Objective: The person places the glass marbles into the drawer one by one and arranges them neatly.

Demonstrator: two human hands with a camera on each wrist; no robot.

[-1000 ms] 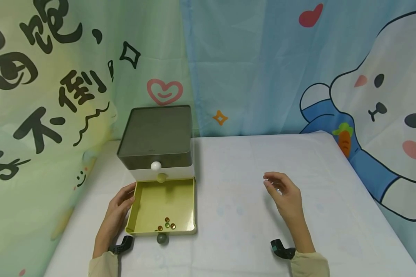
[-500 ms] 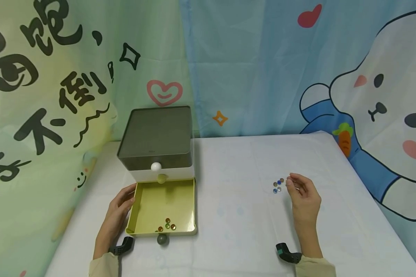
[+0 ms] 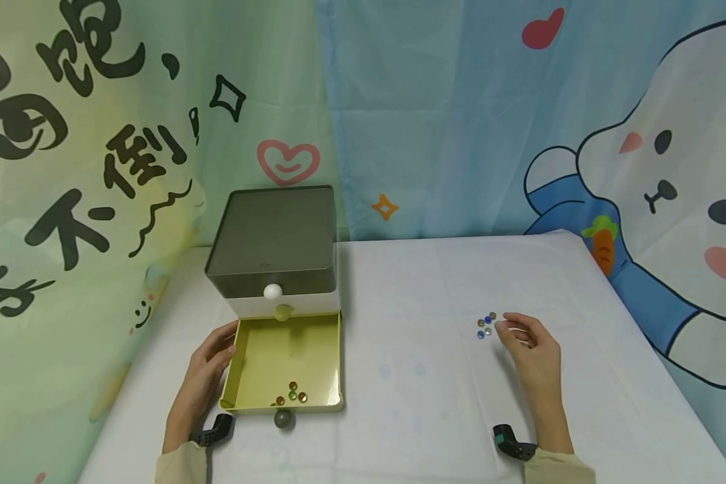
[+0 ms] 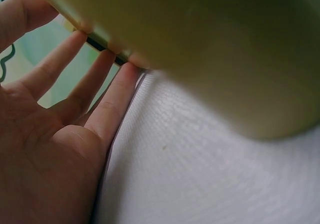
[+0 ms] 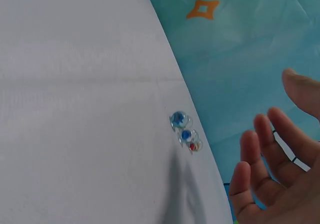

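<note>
My left hand [image 3: 202, 376] touches the left side of the pulled-out yellow-green drawer [image 3: 266, 343]. Its fingers are extended, with their tips against the drawer wall in the left wrist view. Inside the drawer, several amber and green marbles [image 3: 293, 395] lie near the front. My right hand [image 3: 534, 353] is just right of a small cluster of clear marbles with coloured centres [image 3: 487, 320], lying on the white cloth. In the right wrist view, the fingers [image 5: 265, 134] are loosely bent and apart, holding nothing, with the glass marbles [image 5: 179, 120] to their left.
The drawer belongs to a small chest [image 3: 272, 235] with a dark grey top, standing at the back left. Round knobs, one white [image 3: 272, 291], are on its front. A printed curtain [image 3: 411, 121] hangs behind the white-covered table [image 3: 399, 403].
My right hand has moved right, away from over the marble cluster, and slightly towards me. The cluster it covered a second ago shows now. My left hand and the drawer stay put.
</note>
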